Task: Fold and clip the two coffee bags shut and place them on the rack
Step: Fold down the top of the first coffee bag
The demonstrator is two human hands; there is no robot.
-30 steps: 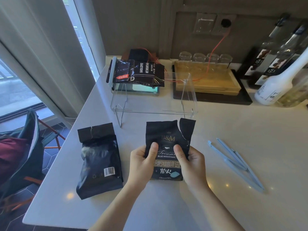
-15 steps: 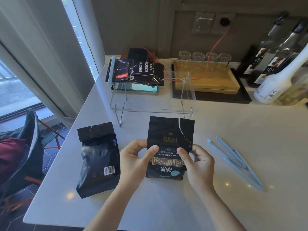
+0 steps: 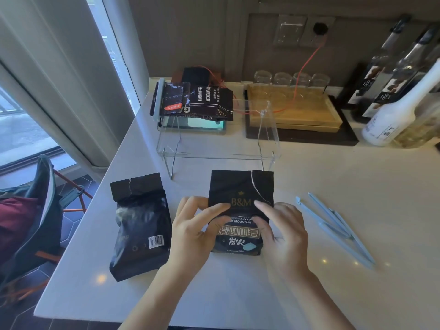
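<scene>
Black B&M coffee bag [image 3: 240, 186]; torn top

My left hand [image 3: 192, 231] and right hand [image 3: 283, 231] slide higher up the black printed B&M coffee bag [image 3: 239, 186], index fingers now by the logo.

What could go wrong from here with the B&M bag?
1. The B&M bag has a torn top corner, so folding may rip it further or fold unevenly.
2. Both hands (left hand, right hand) are on it; the blue clips lie off to the right, so the fold may spring open during the reach.
</scene>
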